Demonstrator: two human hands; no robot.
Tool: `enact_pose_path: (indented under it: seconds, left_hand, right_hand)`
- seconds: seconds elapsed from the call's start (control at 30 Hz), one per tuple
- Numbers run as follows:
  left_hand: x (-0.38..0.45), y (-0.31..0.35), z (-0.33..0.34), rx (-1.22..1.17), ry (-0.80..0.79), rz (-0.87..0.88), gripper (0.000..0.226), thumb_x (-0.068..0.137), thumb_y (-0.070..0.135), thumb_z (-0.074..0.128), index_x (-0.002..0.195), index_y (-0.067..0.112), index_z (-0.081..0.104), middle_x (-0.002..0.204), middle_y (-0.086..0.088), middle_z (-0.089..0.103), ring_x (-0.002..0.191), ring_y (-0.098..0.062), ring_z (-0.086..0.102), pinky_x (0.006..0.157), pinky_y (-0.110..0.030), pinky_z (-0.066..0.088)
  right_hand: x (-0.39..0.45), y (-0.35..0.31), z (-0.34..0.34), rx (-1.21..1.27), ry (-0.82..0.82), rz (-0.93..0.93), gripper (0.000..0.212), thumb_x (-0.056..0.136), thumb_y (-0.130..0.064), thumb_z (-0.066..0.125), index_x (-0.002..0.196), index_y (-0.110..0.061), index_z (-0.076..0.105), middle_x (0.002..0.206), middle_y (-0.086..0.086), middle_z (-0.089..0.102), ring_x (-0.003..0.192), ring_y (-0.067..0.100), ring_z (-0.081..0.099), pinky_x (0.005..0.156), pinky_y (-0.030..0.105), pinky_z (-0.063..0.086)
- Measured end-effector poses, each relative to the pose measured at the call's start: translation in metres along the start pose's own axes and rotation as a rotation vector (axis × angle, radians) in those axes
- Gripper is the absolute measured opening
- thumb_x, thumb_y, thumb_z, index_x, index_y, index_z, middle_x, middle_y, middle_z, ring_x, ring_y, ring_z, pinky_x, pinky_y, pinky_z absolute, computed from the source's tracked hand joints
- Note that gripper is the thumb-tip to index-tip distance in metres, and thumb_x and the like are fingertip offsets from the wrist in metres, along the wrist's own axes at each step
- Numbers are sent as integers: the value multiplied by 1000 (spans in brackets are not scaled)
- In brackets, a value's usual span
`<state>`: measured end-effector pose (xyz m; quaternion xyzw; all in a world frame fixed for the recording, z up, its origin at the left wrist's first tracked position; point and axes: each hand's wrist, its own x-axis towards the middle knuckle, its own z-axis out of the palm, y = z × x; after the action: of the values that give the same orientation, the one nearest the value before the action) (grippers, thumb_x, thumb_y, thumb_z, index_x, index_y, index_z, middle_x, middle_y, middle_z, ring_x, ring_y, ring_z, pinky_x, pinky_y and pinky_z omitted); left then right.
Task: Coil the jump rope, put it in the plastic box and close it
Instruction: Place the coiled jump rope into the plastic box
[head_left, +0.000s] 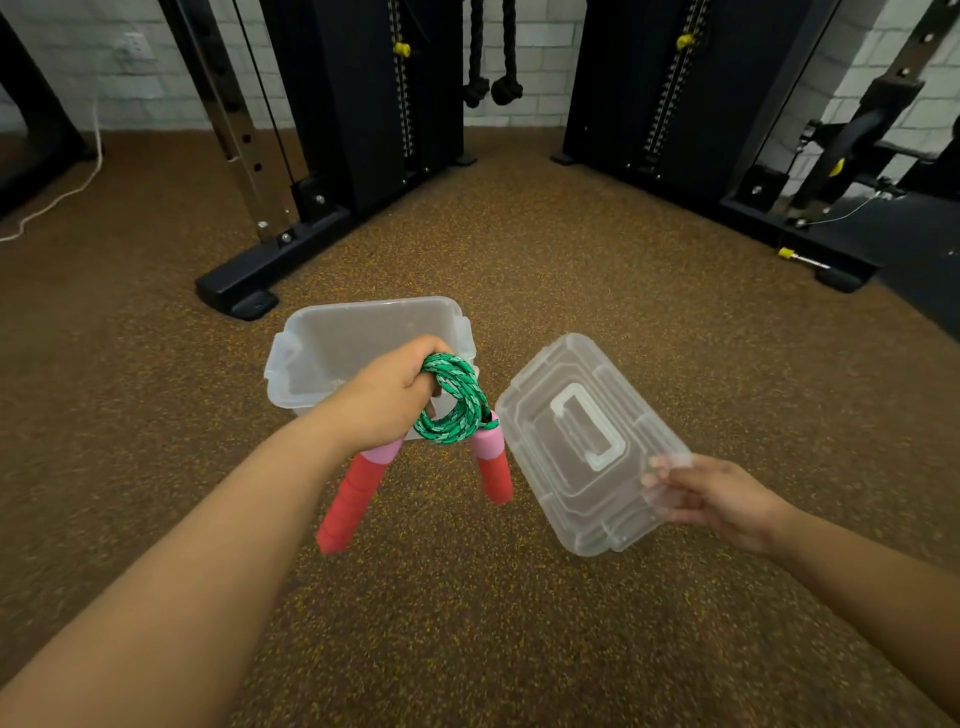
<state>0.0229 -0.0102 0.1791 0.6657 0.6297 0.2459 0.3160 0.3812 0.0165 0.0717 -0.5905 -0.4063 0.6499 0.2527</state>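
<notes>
- Right hand (719, 501): closed on the near right corner of the lid (587, 447). The fingers (655, 480) show blurred through the clear plastic; the thumb is hard to make out.
- Lid: clear plastic, held tilted above the floor (467, 597), just to the right of the box. A white rectangular carry handle (589, 434) sits at its centre. Whether its lower edge touches the floor cannot be told.
- Left hand (387, 402): closed in a fist around the coiled jump rope (454, 402). The fingertips are hidden behind the rope loops.
- Jump rope: green patterned cord, wound into several loops that hang from the fist. Two handles point down and toward the camera, spread apart. The left handle (353, 499) emerges from under the fist; the right handle (491, 462) hangs from the loops. Both are pink at the top and red below; the lower end of the left handle is blurred.
- Position of the rope: held in front of the near right part of the box, not yet inside it.
- Plastic box (332, 358): clear, open, standing on the floor beyond the left hand. Nothing is visible in the exposed interior; the near right corner is covered by the hand and rope. Latch tabs show on the left and right walls.
- Floor: brown, speckled with yellow.
- Gym machine frames (363, 104): black, standing farther back against a white brick wall (519, 78), cut off at the top edge.
</notes>
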Motion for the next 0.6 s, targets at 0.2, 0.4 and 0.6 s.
enact_pose_path:
  seconds: [0.2,0.4,0.6]
  left_hand:
    - [2,-16,-2,-25,16,-16,27,95,1,37,102,19,56,97,-9,65,92,-26,64,83,-48,53]
    - [5,-31,-3,-2,10,-44,26,95,3,37,104,20,55,97,-7,65,90,-21,64,83,-47,53]
    - [8,-36,5,12,6,-37,24,96,4,37,103,19,54,96,-7,64,90,-22,62,81,-46,53]
  right_hand:
    - [19,32,22,54,-28,116,31,82,-14,64,110,-1,63,95,17,73,88,28,67,86,42,55]
    - [33,64,21,-24,69,228,24,93,-10,56,111,5,58,96,21,72,89,31,67,64,32,61]
    - [46,65,21,-502,165,303,40,91,-27,62,110,8,62,81,13,67,63,19,57,51,26,45]
